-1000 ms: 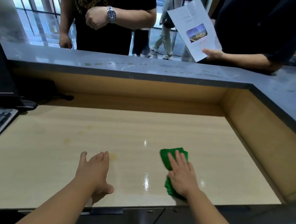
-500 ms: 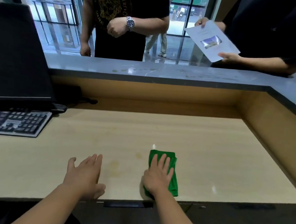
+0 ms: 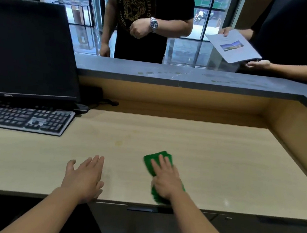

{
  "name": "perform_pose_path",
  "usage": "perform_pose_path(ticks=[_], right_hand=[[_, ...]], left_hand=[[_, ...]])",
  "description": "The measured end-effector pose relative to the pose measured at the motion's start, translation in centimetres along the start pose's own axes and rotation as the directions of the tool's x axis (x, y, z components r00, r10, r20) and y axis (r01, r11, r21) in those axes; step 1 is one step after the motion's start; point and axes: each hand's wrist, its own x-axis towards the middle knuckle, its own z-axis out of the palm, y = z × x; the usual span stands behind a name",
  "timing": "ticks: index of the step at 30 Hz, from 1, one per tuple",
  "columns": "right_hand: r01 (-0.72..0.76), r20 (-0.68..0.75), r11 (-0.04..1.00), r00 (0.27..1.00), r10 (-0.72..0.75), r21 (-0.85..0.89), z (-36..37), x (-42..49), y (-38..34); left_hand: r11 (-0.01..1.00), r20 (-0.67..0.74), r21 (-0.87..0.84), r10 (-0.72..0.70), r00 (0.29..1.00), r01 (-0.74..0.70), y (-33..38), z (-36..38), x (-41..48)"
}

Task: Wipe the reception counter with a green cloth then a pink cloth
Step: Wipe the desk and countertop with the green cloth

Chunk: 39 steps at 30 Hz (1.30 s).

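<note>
Right now the green cloth (image 3: pixel 149 161) lies on the pale wooden desk (image 3: pixel 210 160), near the front edge and a bit right of the middle. It looks soft and fuzzy, and it is folded into a long, thick pad. The right hand (image 3: pixel 166 182) lies flat on top of it, palm down. Its fingers are straight and close together, pressing the cloth onto the wood. Bits of cloth peek out past the fingertips and beside the wrist.

The left hand (image 3: pixel 83 177) rests flat on the bare desk, well apart from the cloth. Its fingers are straight and close together, and the thumb sticks out to the side.

The desk top is smooth and a little shiny, with thin wood lines. A small yellowish stain (image 3: pixel 118 143) sits farther back, between the two hands.

Far to the left is a flat dark keyboard (image 3: pixel 25 119), and a big black screen (image 3: pixel 29 50) stands behind it. A grey stone ledge (image 3: pixel 172 74) with smudges runs higher up along the back and the right side.

Two people in dark shirts stand behind the ledge. One wears a shiny metal watch (image 3: pixel 153 25). The other holds a sheet of paper (image 3: pixel 234 46) with a small picture on it.
</note>
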Motion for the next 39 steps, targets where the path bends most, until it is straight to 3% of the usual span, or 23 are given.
perform_pose_path(ticks=[5,10,14,18,21,24,28,33,37,39], right_hand=[[-0.322,-0.015,0.941,0.946,0.325,0.107,-1.3,-0.9,5.5],[-0.417,-0.007,0.881,0.903,0.429,0.222,-0.6,0.6,0.6],[-0.254,-0.031,0.948,0.964,0.264,0.192,1.4,1.8,-7.5],[0.051,0.028,0.995,0.998,-0.054,0.085,2.9,2.8,-14.9],[0.269,0.078,0.963,0.960,-0.268,0.003,2.9,4.2,-15.4],[0.336,0.075,0.941,0.940,-0.333,-0.034,1.6,6.1,-12.2],[0.186,0.014,0.982,0.983,-0.185,-0.047,-1.5,8.5,-5.5],[-0.123,-0.049,0.992,0.991,0.124,0.024,-4.6,10.2,3.3],[-0.311,-0.056,0.940,0.945,0.321,0.140,-4.9,12.0,2.7],[-0.333,-0.077,0.927,0.934,0.350,0.174,-4.5,13.3,0.0]], left_hand=[[0.999,0.008,-0.044,0.008,1.000,-0.008,-1.2,0.1,-0.1],[0.995,0.005,-0.095,0.004,1.000,-0.003,-2.6,0.3,-0.6],[0.992,0.007,-0.122,-0.013,1.000,0.014,-3.7,0.5,-0.4],[0.991,-0.001,-0.125,-0.045,0.999,0.044,-4.9,0.5,0.5],[0.992,-0.013,-0.120,-0.052,0.999,0.050,-4.9,0.2,1.6],[0.990,-0.014,-0.131,-0.046,0.999,0.044,-4.4,-0.2,3.1],[0.989,-0.009,-0.145,-0.031,0.999,0.029,-3.6,-0.8,5.1],[0.983,-0.003,-0.182,-0.010,1.000,0.009,-3.1,-1.6,7.2],[0.975,-0.011,-0.222,-0.010,1.000,0.008,-3.4,-2.2,8.6],[0.971,-0.013,-0.237,-0.015,1.000,0.012,-3.7,-2.3,9.1]])
